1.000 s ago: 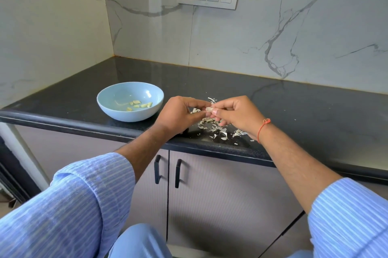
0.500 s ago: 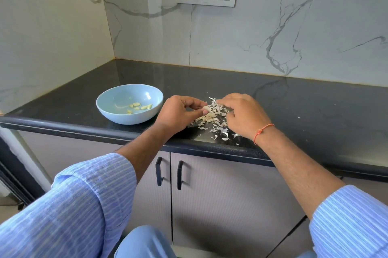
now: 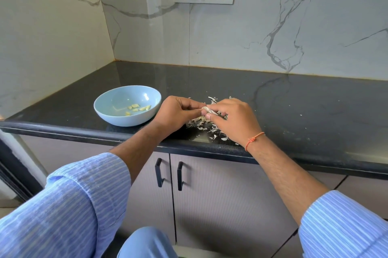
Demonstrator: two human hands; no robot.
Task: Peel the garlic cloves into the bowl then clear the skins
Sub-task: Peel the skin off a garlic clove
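Both hands meet on one clove (image 3: 205, 109): your left hand (image 3: 175, 114) pinches it between thumb and fingertips, your right hand (image 3: 233, 119) pinches the same clove from the other side, fingers curled at its papery end (how much skin is off is too small to tell).

Item, clove: whitish, held just above the counter (image 3: 294, 98), directly over the skins (image 3: 201, 124). Its long axis appears to run roughly left to right, from one hand to the other.

Item, bowl (image 3: 109, 114): pale blue, to the left of the hands, just beside your left hand, well apart from your right. Several peeled cloves (image 3: 136, 107) lie inside.

Item, skins: loose heap near the counter's front edge, partly hidden under your right hand.

Judgement: peeling is in hand, clearing not yet begun. Since the bowl lies leftward, your left hand is the nearer for the drop; let your right keep the skin.
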